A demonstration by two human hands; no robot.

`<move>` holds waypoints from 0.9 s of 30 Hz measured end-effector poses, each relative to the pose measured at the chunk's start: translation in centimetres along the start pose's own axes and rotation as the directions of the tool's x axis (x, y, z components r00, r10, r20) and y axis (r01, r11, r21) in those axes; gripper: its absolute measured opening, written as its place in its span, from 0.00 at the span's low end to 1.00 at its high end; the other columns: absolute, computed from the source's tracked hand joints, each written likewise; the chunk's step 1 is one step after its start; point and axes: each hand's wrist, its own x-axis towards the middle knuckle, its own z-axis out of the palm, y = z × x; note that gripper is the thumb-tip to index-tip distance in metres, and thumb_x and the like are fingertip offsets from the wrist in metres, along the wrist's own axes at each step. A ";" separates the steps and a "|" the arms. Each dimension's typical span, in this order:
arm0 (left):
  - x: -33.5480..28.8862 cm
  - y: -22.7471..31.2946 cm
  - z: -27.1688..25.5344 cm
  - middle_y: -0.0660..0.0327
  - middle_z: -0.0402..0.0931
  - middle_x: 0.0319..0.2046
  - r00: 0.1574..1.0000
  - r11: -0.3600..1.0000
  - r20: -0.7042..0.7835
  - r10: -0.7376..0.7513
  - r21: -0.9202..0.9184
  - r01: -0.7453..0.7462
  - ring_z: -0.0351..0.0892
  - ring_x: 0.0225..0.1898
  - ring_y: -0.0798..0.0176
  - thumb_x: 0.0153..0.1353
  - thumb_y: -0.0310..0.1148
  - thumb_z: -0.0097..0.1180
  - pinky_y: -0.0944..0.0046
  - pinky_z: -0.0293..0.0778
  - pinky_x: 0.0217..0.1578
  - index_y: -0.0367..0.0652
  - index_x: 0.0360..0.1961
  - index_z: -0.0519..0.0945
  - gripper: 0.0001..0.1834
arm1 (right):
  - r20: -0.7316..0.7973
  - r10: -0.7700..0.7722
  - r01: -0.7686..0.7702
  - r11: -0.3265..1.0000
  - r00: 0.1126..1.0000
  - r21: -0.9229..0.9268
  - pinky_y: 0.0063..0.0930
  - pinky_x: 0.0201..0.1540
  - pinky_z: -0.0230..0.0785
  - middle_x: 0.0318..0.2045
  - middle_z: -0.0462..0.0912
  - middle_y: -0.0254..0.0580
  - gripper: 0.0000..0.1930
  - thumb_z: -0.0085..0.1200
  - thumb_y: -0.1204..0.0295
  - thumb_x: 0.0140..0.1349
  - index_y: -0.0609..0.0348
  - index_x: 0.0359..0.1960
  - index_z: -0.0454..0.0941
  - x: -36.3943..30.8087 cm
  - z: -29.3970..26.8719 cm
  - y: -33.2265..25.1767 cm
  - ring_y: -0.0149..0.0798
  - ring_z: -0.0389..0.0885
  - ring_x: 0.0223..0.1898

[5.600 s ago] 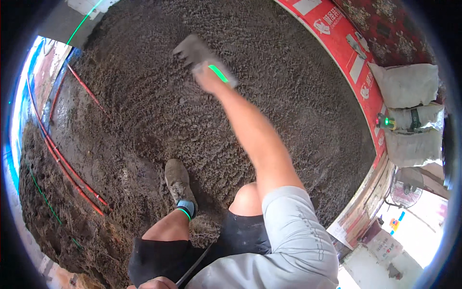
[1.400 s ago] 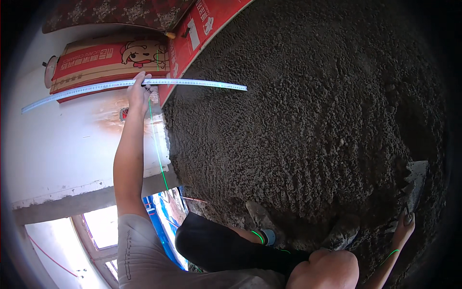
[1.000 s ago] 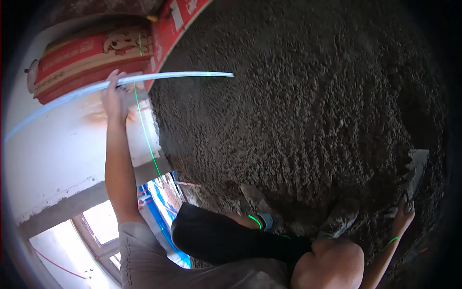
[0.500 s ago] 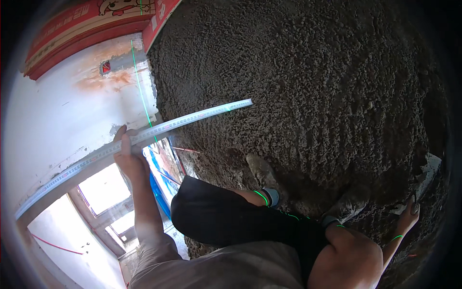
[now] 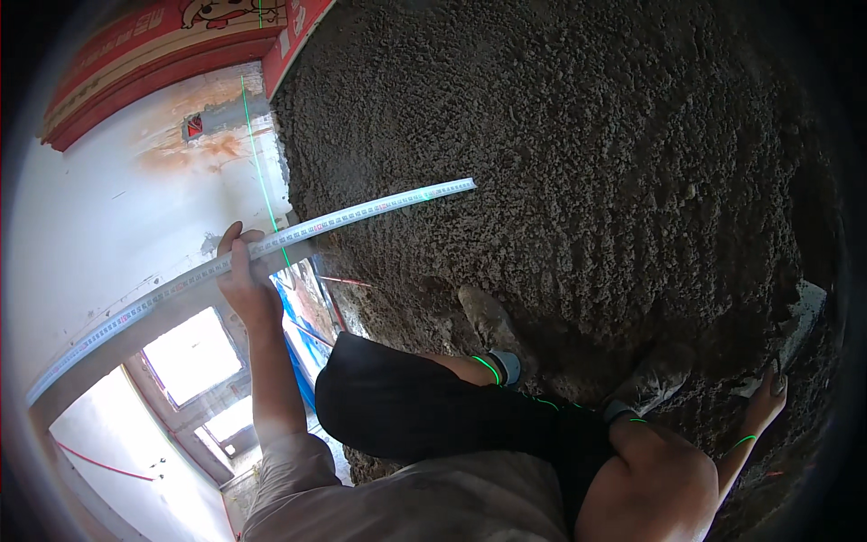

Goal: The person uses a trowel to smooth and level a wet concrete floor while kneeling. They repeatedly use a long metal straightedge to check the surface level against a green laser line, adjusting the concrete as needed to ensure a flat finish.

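This looked like a building site, a room with its finishing work undone. The floor [image 5: 578,172] was a dark, lumpy spread like raw mortar, furrowed in rows. The white wall [image 5: 117,217] had stained, patchy plaster around a small red socket box [image 5: 194,126], and a green line of light [image 5: 257,163] ran down it. Red-and-brown cardboard boxes [image 5: 163,54] stood against it. A trowel [image 5: 802,318] and a long measuring strip [image 5: 361,212] suited such a place.

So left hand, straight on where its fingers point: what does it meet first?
Likely the white wall, which shows straight ahead of the left hand; depth is unclear, so I can't tell how near.
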 end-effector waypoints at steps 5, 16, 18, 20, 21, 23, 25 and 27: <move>1.3 -0.9 -0.4 0.53 0.76 0.39 0.999 0.994 0.014 -0.033 -0.105 0.034 0.72 0.41 0.63 0.66 0.35 0.48 0.66 0.68 0.45 0.29 0.54 0.69 0.21 | -0.035 0.010 -0.009 0.999 0.999 0.032 0.33 0.32 0.63 0.23 0.74 0.42 0.16 0.55 0.64 0.62 0.71 0.36 0.75 -0.2 0.4 -0.5 0.35 0.64 0.26; 1.8 -2.7 -0.9 0.51 0.76 0.41 0.995 0.996 -0.063 -0.075 -0.056 0.072 0.73 0.44 0.60 0.67 0.38 0.46 0.63 0.69 0.47 0.28 0.54 0.70 0.22 | 0.048 0.101 -0.098 0.993 0.994 -0.069 0.32 0.46 0.68 0.41 0.82 0.51 0.23 0.57 0.64 0.62 0.76 0.48 0.74 -0.1 -0.2 0.4 0.39 0.77 0.40; 1.8 -2.9 -0.9 0.50 0.76 0.41 0.995 0.995 -0.063 -0.077 -0.068 0.073 0.73 0.44 0.60 0.67 0.38 0.46 0.63 0.69 0.47 0.28 0.54 0.70 0.22 | 0.032 0.060 -0.057 0.996 0.998 -0.066 0.32 0.46 0.68 0.41 0.82 0.51 0.22 0.57 0.64 0.62 0.76 0.48 0.75 -0.1 -0.4 0.3 0.38 0.77 0.39; 1.9 -2.9 -0.9 0.50 0.76 0.41 0.995 0.996 -0.067 -0.071 -0.060 0.068 0.73 0.44 0.60 0.68 0.37 0.46 0.62 0.69 0.47 0.27 0.54 0.70 0.22 | 0.098 0.089 -0.084 0.995 0.991 -0.057 0.32 0.46 0.68 0.40 0.82 0.51 0.22 0.57 0.64 0.62 0.76 0.48 0.75 0.2 -0.9 0.3 0.38 0.77 0.39; 1.8 -2.9 -0.8 0.50 0.76 0.41 0.994 0.995 -0.074 -0.079 -0.066 0.074 0.73 0.44 0.60 0.68 0.38 0.46 0.62 0.69 0.47 0.27 0.53 0.71 0.22 | 0.079 0.084 -0.080 0.995 0.993 -0.054 0.32 0.45 0.68 0.38 0.82 0.49 0.21 0.57 0.65 0.62 0.76 0.46 0.75 0.3 -1.0 0.2 0.38 0.76 0.38; 1.9 -3.0 -1.0 0.50 0.76 0.41 0.992 0.994 -0.093 -0.091 -0.075 0.084 0.73 0.44 0.61 0.69 0.38 0.45 0.63 0.69 0.47 0.27 0.53 0.71 0.23 | 0.120 0.137 -0.143 0.989 0.983 0.040 0.31 0.44 0.68 0.37 0.82 0.48 0.21 0.56 0.65 0.62 0.75 0.46 0.75 0.1 -0.9 -1.0 0.37 0.76 0.38; 2.9 -4.3 -2.5 0.52 0.76 0.41 0.993 0.996 -0.094 -0.066 -0.064 0.060 0.73 0.42 0.63 0.69 0.40 0.43 0.64 0.69 0.44 0.28 0.53 0.72 0.23 | 0.162 0.082 -0.093 0.994 0.983 0.056 0.30 0.40 0.67 0.34 0.80 0.43 0.18 0.55 0.66 0.63 0.72 0.46 0.75 0.6 -1.3 -1.4 0.34 0.74 0.35; 3.0 -4.1 -1.8 0.56 0.78 0.39 0.989 0.994 -0.107 -0.102 0.012 0.104 0.71 0.37 0.68 0.71 0.43 0.39 0.68 0.67 0.37 0.34 0.53 0.75 0.23 | 0.184 -0.057 0.055 0.998 0.981 0.013 0.27 0.35 0.65 0.28 0.76 0.36 0.15 0.54 0.67 0.64 0.68 0.46 0.75 0.8 -2.5 -0.7 0.30 0.70 0.30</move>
